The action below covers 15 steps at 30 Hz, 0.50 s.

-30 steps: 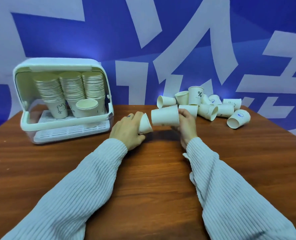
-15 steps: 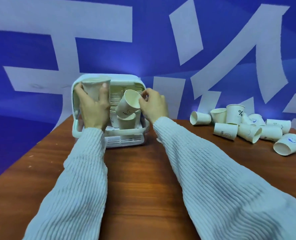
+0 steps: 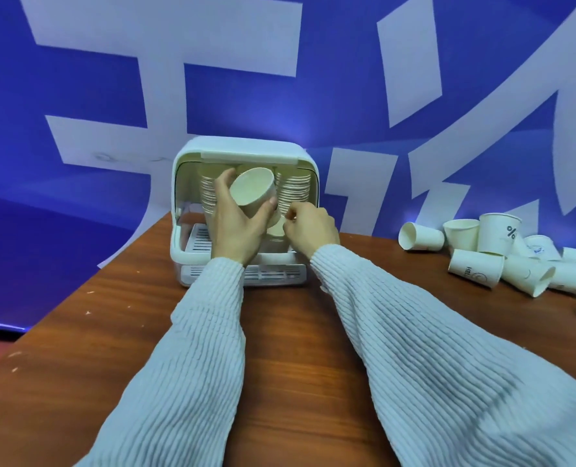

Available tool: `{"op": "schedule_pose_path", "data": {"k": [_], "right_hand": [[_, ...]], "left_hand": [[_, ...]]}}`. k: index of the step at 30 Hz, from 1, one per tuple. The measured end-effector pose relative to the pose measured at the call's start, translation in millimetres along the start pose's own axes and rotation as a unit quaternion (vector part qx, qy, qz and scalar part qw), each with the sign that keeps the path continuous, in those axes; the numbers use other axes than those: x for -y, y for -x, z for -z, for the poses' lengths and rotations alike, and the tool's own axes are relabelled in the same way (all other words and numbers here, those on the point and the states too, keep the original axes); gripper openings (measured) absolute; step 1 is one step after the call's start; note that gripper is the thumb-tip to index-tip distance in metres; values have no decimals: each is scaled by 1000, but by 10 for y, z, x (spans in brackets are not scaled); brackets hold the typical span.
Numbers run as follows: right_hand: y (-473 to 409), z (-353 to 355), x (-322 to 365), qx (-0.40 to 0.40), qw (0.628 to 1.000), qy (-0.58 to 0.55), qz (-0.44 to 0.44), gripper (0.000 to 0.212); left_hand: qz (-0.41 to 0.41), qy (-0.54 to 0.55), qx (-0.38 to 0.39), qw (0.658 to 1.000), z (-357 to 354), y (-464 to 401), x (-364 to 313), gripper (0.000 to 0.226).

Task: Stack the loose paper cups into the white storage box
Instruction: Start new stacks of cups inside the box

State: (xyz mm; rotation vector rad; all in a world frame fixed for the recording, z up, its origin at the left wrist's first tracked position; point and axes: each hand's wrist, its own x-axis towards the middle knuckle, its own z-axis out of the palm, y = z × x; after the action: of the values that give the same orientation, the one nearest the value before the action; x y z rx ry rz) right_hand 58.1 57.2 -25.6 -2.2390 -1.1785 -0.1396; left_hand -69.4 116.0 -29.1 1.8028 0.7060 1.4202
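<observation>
The white storage box (image 3: 246, 150) stands open at the table's far side, with tall stacks of paper cups (image 3: 295, 193) inside. My left hand (image 3: 236, 227) grips a paper cup (image 3: 253, 192) tilted with its mouth toward me, right in front of the box opening. My right hand (image 3: 310, 227) is beside it at the box front, its fingers curled at the rim of a cup (image 3: 275, 230) that is mostly hidden. Whether it still grips that cup I cannot tell. Loose paper cups (image 3: 475, 267) lie in a pile at the right.
The brown wooden table (image 3: 290, 348) runs from the box to me; its left edge slants from far middle to near left. A blue wall with large white shapes (image 3: 414, 79) rises right behind the box and the cup pile.
The view has closed in on the box. My left hand has moved its cup from the box's upper left to the middle of the opening. My right hand has lowered its cup into the box.
</observation>
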Motion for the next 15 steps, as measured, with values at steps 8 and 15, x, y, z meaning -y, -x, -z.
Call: {"op": "schedule_pose_path", "data": {"k": [8,15], "right_hand": [[140,-96,-111,3,996,-92,18,31],[225,-21,-210,-115,937,-328,-38,38]], "left_hand": [[-16,-186,107,977,-177,24,112,67],[-14,-440,213,872,-270,126,78,78]]}}
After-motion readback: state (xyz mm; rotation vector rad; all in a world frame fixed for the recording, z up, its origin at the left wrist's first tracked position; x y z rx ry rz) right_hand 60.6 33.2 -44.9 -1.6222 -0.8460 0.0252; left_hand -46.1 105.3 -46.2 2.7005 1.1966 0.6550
